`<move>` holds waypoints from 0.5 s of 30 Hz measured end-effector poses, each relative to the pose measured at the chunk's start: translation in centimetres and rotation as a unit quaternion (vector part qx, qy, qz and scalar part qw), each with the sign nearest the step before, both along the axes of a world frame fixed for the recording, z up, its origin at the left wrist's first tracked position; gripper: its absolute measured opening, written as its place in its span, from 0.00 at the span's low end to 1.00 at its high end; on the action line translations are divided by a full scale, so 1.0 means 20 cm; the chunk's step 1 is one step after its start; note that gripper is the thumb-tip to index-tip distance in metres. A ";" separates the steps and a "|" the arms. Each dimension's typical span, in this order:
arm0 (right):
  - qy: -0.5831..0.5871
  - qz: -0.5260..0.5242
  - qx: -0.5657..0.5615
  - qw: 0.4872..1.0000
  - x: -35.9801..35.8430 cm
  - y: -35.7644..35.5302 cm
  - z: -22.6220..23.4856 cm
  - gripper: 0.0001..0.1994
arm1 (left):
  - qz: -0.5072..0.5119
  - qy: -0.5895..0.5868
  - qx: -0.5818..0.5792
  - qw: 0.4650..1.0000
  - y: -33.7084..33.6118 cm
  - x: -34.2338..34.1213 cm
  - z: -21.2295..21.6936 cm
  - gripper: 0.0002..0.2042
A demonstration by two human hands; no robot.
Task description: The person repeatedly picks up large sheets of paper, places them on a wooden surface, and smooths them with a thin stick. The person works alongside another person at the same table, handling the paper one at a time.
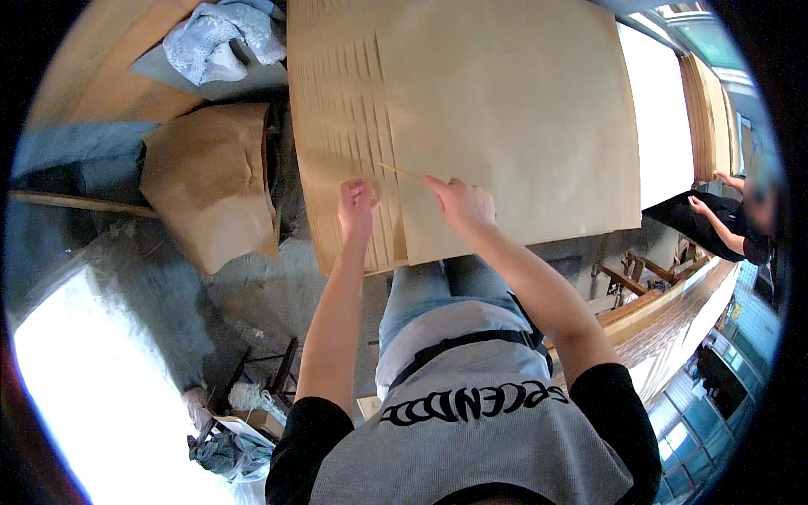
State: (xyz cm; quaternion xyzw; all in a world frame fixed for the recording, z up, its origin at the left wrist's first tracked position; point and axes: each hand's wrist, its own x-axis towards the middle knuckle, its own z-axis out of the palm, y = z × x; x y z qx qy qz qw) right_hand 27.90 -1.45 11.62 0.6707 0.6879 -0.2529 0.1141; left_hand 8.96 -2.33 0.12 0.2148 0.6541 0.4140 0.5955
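Observation:
A broad stack of brown paper sheets (pixel 513 109) lies before me, its left edges fanned out in narrow overlapping steps. My right hand (pixel 465 206) is over the top sheet, closed round a thin, light-coloured stick (pixel 399 171) that points left toward the stepped edges. Just left of it, over the fanned strips, my left hand (pixel 357 206) has its fingers curled in. Whether anything lies inside those fingers is hidden.
A large folded brown paper piece (pixel 210 185) stands at the left, with a crumpled white cloth (pixel 223 42) behind it. White sheets (pixel 661 114) lie right of the stack. Another person (pixel 732 219) works at the far right. Wooden frames (pixel 644 278) stand below them.

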 end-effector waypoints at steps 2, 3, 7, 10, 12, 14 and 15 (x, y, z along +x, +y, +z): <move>0.006 -0.012 -0.004 1.000 0.01 0.00 -0.02 0.17 | -0.005 -0.025 -0.016 1.000 0.01 0.01 0.01 0.12; 0.008 -0.028 -0.005 1.000 0.07 -0.03 -0.05 0.17 | -0.007 -0.037 -0.023 0.999 0.01 0.01 0.01 0.12; 0.159 -0.048 0.110 0.980 0.30 -0.15 -0.25 0.14 | -0.125 -0.084 -0.126 0.980 -0.03 0.04 0.09 0.16; 0.252 -0.204 0.027 0.946 0.47 -0.13 -0.15 0.11 | -0.192 -0.110 -0.127 0.967 -0.11 0.06 0.17 0.21; 0.323 -0.281 -0.048 0.903 0.69 -0.20 -0.13 0.11 | -0.169 -0.186 -0.112 0.961 -0.27 0.05 0.15 0.25; 0.378 -0.314 -0.071 0.868 0.92 -0.32 -0.15 0.11 | -0.147 -0.347 -0.096 0.921 -0.44 0.05 0.18 0.29; 0.399 -0.307 -0.057 0.862 1.03 -0.44 -0.22 0.11 | -0.129 -0.396 -0.092 0.905 -0.55 0.07 0.17 0.29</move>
